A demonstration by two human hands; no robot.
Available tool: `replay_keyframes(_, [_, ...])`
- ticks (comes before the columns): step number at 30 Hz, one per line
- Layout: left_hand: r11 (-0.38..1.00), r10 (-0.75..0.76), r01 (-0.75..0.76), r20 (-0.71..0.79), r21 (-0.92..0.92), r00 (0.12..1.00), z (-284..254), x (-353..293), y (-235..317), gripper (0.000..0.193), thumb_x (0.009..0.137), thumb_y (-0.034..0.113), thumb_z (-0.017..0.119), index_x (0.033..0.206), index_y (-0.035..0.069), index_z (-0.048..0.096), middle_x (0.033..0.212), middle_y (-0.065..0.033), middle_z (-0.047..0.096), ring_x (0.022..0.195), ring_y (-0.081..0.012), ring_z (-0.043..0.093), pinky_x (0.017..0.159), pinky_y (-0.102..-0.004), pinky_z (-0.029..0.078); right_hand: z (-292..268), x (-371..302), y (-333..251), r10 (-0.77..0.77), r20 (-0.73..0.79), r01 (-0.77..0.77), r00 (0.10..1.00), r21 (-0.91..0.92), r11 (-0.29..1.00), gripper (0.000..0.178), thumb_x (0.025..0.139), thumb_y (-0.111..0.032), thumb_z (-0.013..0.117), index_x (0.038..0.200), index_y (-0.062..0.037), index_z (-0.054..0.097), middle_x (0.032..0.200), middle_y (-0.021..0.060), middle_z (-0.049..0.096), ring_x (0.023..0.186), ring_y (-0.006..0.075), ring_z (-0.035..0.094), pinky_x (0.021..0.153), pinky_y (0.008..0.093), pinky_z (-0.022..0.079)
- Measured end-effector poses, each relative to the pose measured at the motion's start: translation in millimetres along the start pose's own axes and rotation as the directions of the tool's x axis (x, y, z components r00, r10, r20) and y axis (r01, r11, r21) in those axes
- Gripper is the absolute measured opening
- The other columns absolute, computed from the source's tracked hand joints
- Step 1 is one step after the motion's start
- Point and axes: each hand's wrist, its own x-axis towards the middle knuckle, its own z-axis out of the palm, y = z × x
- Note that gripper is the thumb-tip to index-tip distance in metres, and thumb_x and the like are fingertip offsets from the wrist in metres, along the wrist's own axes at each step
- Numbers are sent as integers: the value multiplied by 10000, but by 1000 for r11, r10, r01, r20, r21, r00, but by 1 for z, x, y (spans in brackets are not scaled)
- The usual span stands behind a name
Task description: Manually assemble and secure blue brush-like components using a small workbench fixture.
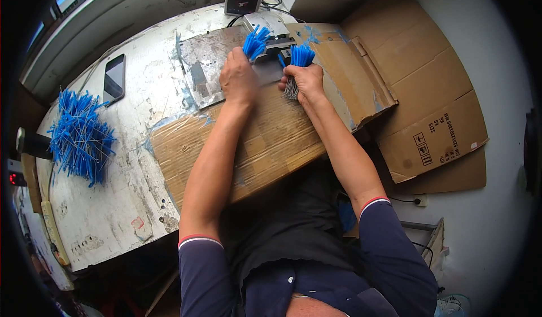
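Two bundles of thin grey pins with blue plastic tips: left hand (238,80) has its fingers clamped on one bundle (256,41), right hand (305,82) on the other (299,57), over the worn white table (113,204). Judged light, stiff, prickly, liable to splay; grip mid-shaft, tightly.

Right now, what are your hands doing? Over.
Left hand shut on blue-tipped bundle. Right hand shut on second bundle. Nothing blocking them.
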Motion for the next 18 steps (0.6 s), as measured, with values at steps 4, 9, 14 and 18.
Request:
replay_keyframes(4, [998, -60, 58, -66, -32, 996, 0, 2, 0, 98, 890, 45, 549, 988, 53, 545, 924, -164, 642, 867, -370, 659, 737, -485, 524, 6, 5, -2, 18, -11, -18, 1000, -36, 999, 120, 762, 96, 664, 713, 46, 567, 646, 163, 632, 485, 256, 647, 423, 395, 580])
replay_keyframes(9, [1000, -11, 9, -98, -21, 995, 1, 4, -3, 105, 891, 51, 544, 993, 60, 568, 922, -158, 659, 887, -356, 658, 790, -458, 480, 10, 6, 2, -18, -58, 19, 998, 20, 1000, 121, 752, 93, 688, 709, 54, 581, 650, 176, 636, 479, 263, 646, 421, 394, 571])
replay_keyframes(14, [996, 63, -73, -183, -44, 981, 2, 5, -3, 92, 899, 49, 555, 989, 47, 571, 897, -167, 659, 864, -377, 647, 782, -488, 468, 11, 14, 5, 28, -45, -21, 999, 148, 989, 124, 738, 78, 733, 742, 36, 617, 686, 154, 656, 500, 244, 648, 418, 381, 542])
replay_keyframes(18, [1000, -4, 4, -3, -16, 1000, -1, 2, -1, 120, 883, 69, 561, 998, 54, 591, 869, -166, 684, 835, -368, 668, 772, -486, 489, 15, 1, 3, 36, -78, -12, 996, 280, 960, 138, 731, 90, 753, 784, 24, 645, 736, 120, 681, 570, 228, 669, 477, 372, 547])
